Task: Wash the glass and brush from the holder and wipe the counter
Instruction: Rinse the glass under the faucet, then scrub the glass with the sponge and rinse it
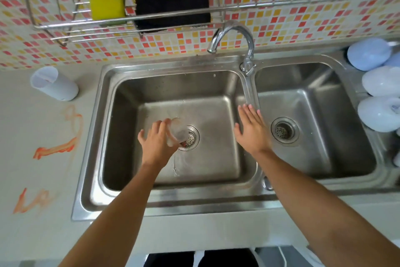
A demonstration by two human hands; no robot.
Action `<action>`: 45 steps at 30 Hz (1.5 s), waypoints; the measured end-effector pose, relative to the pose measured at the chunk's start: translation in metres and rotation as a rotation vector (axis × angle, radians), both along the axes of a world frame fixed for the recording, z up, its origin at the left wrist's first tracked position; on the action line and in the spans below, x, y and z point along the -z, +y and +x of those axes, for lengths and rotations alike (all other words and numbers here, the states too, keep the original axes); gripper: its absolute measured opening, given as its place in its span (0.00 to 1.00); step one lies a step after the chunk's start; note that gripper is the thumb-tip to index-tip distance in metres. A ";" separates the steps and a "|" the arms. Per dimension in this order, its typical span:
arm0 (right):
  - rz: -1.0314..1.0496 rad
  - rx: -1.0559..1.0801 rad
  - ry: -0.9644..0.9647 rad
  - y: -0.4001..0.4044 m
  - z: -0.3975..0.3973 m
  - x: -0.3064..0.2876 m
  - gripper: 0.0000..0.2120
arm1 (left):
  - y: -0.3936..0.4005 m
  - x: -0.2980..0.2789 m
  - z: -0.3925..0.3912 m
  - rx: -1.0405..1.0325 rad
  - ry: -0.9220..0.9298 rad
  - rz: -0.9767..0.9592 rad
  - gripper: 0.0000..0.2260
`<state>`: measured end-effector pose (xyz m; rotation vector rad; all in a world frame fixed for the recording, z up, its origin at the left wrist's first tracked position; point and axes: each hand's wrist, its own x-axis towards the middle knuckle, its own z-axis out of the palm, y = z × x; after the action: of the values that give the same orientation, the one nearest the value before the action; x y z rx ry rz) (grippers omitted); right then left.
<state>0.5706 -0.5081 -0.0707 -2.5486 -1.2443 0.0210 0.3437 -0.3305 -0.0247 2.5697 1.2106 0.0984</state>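
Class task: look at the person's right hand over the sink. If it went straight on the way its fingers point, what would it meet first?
Probably the steel divider between the basins, then the faucet base. The right hand is open, fingers pointing up-frame; its height is unclear.

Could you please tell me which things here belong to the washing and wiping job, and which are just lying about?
Belonging to the job:
- clear glass, held in the left hand over the sink
- faucet
- yellow sponge
- black cloth
- orange smears on the counter

Lying about:
- white cup
- pale blue bowls
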 end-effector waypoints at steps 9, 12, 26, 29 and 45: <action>0.324 -0.119 0.194 0.020 -0.104 -0.046 0.21 | -0.022 -0.058 -0.055 -0.165 -0.412 -0.155 0.32; 0.523 -0.146 0.213 0.055 -0.131 -0.102 0.20 | -0.006 -0.083 -0.070 -0.176 -0.427 -0.116 0.35; 0.674 -0.287 -0.076 0.226 -0.133 -0.315 0.18 | 0.079 -0.203 -0.090 -0.075 -0.641 0.132 0.38; 0.438 -0.199 -0.022 0.254 -0.121 -0.320 0.21 | 0.093 -0.209 -0.095 -0.067 -0.625 0.102 0.38; 0.093 -0.030 0.109 0.312 -0.094 -0.309 0.19 | 0.110 -0.210 -0.082 0.108 -0.667 -0.039 0.38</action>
<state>0.4768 -0.1957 0.2388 -2.4154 -1.2136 0.1051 0.2616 -0.2207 0.1857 2.2633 0.8025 0.8205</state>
